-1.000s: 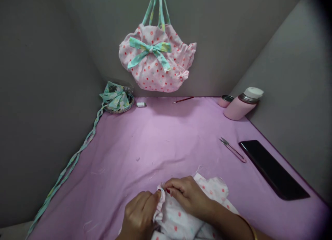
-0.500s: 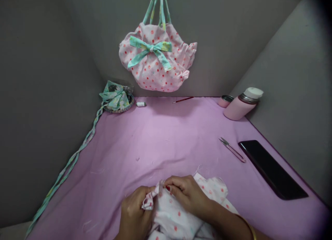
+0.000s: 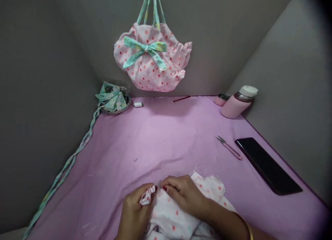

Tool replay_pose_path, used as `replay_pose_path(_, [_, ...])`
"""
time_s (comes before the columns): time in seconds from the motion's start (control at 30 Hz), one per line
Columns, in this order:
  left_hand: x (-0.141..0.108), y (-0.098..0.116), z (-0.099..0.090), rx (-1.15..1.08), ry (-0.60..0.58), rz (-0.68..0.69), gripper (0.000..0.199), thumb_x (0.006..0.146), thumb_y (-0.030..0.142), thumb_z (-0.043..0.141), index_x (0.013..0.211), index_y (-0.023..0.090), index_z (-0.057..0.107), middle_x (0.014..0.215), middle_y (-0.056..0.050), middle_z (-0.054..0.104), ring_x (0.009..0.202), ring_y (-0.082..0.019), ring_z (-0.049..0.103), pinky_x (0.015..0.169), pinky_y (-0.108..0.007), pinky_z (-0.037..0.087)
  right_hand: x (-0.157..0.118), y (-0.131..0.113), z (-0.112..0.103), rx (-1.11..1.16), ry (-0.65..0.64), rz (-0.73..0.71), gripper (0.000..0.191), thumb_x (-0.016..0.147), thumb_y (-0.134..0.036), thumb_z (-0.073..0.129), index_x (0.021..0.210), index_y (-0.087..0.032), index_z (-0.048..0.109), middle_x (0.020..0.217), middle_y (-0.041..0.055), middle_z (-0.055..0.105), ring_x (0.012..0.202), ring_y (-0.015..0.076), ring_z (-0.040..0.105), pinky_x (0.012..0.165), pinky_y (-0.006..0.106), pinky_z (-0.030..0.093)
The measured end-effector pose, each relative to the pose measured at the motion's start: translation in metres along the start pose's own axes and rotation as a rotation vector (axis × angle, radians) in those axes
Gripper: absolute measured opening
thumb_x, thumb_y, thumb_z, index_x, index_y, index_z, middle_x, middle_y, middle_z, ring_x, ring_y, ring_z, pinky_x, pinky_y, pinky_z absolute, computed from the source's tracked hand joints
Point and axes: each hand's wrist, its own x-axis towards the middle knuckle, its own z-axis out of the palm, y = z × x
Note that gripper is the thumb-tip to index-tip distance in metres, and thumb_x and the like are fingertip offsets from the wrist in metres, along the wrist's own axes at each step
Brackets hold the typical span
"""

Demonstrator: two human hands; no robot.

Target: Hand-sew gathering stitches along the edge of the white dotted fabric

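White fabric with pink-red dots (image 3: 178, 216) lies bunched at the front of the table, under and between both hands. My left hand (image 3: 136, 207) is closed on a gathered, folded edge of it, which sticks up past the thumb. Close by on the right, my right hand (image 3: 183, 195) has thumb and forefinger pinched together over the fabric. Whatever sits in that pinch is too small to make out. A loose loop of thread (image 3: 198, 168) shows at the fabric's far corner.
Thread snips (image 3: 229, 148) and a black phone (image 3: 268, 165) lie to the right. Behind stand a pink flask (image 3: 236, 104) and its cup (image 3: 221, 99). A basket (image 3: 116, 111), a thread spool (image 3: 138, 104) and a thin red tool (image 3: 180, 99) lie far back. A dotted bag (image 3: 153, 74) hangs above.
My right hand's fingertips have drawn slightly apart from the left hand's gathered edge. The left thumb now presses over the folds. The whole view has shifted a little.
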Motion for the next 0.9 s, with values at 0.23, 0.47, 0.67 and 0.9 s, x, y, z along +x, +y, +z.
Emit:
replay_pose_path(0.23, [0.003, -0.007, 0.0, -0.042, 0.011, -0.091, 0.019, 0.072, 0.019, 0.053, 0.08, 0.018, 0.07, 0.073, -0.004, 0.072, 0.065, -0.02, 0.062, 0.059, -0.023, 0.047, 0.0, -0.001, 0.001, 0.026, 0.016, 0.012, 0.023, 0.087, -0.018, 0.044, 0.095, -0.02, 0.065, 0.081, 0.001, 0.071, 0.068, 0.0126, 0.064, 0.064, 0.021, 0.044])
replay_pose_path(0.47, [0.008, -0.011, 0.0, -0.099, -0.013, -0.149, 0.013, 0.074, 0.022, 0.053, 0.067, 0.017, 0.063, 0.063, -0.001, 0.062, 0.059, -0.016, 0.053, 0.055, -0.023, 0.043, 0.002, 0.002, -0.002, 0.093, 0.013, 0.024, 0.023, 0.085, -0.017, 0.045, 0.093, -0.02, 0.067, 0.08, 0.0006, 0.071, 0.066, 0.0118, 0.063, 0.062, 0.02, 0.044])
replay_pose_path(0.67, [0.012, -0.01, 0.0, -0.155, -0.052, -0.211, 0.014, 0.074, 0.026, 0.055, 0.067, 0.016, 0.062, 0.061, 0.001, 0.057, 0.057, -0.014, 0.048, 0.054, -0.022, 0.039, 0.002, 0.004, -0.003, 0.208, -0.007, 0.029, 0.026, 0.083, -0.013, 0.047, 0.094, -0.022, 0.069, 0.084, 0.0005, 0.072, 0.07, 0.012, 0.064, 0.064, 0.02, 0.045])
replay_pose_path(0.9, [0.012, -0.006, -0.002, -0.313, -0.124, -0.372, 0.012, 0.071, 0.028, 0.059, 0.069, 0.016, 0.06, 0.064, 0.0, 0.056, 0.059, -0.013, 0.047, 0.054, -0.021, 0.038, 0.004, 0.003, -0.008, 0.32, -0.036, 0.049, 0.028, 0.08, -0.008, 0.049, 0.093, -0.021, 0.071, 0.082, 0.0005, 0.072, 0.071, 0.0121, 0.064, 0.065, 0.02, 0.046])
